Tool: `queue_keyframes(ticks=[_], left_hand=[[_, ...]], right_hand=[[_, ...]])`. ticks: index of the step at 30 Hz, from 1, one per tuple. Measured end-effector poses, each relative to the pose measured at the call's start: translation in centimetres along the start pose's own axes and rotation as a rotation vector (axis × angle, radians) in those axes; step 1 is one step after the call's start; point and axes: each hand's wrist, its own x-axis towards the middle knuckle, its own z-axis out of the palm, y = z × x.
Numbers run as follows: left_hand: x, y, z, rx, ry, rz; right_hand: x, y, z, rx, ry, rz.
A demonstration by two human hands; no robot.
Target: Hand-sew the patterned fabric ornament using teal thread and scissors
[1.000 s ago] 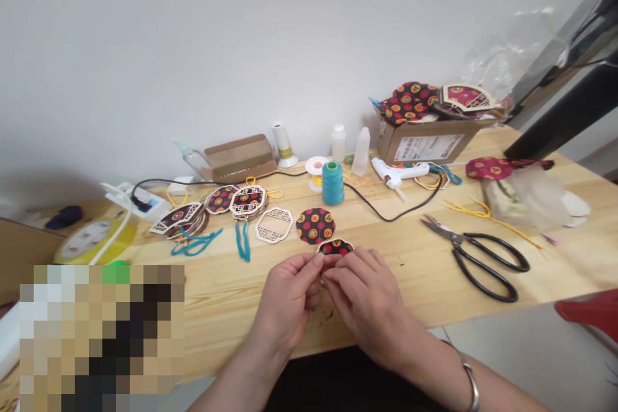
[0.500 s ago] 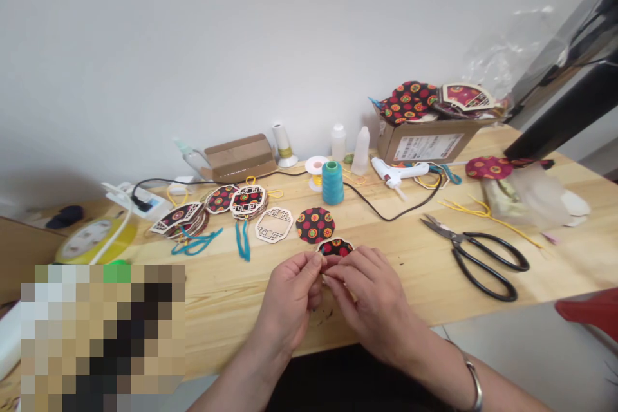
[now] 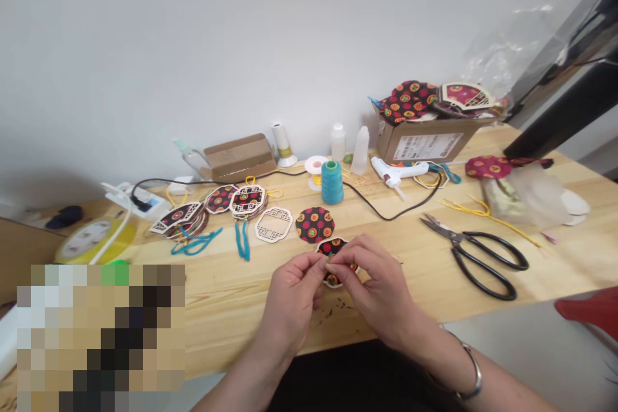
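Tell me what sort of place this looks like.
Probably a small craft workshop, though only one corner shows. The wooden table holds a white glue gun, a cone of teal thread and large black-handled scissors.

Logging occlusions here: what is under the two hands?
A dark floral piece with a pale rim shows beneath the left hand and right hand, its top and bottom edges visible. Fingers partly cover the rest; anything they pinch can't be made out.
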Motion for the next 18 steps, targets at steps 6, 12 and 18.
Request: queue_keyframes(ticks=[6, 12, 18], left_hand=[[0.0, 0.1, -0.1, 0.002, -0.003, 0.018], [-0.2, 0.3, -0.1, 0.054, -0.025, 0.046], [-0.2, 0.5, -0.3, 0.107, -0.068, 0.03]], right_hand=[[0.6, 0.4, -0.4, 0.225, -0.03, 0.15], [1.0, 0.3, -0.6, 0.393, -0.127, 0.361], [1.3, 1.4, -0.8, 0.652, -0.276, 0.504]])
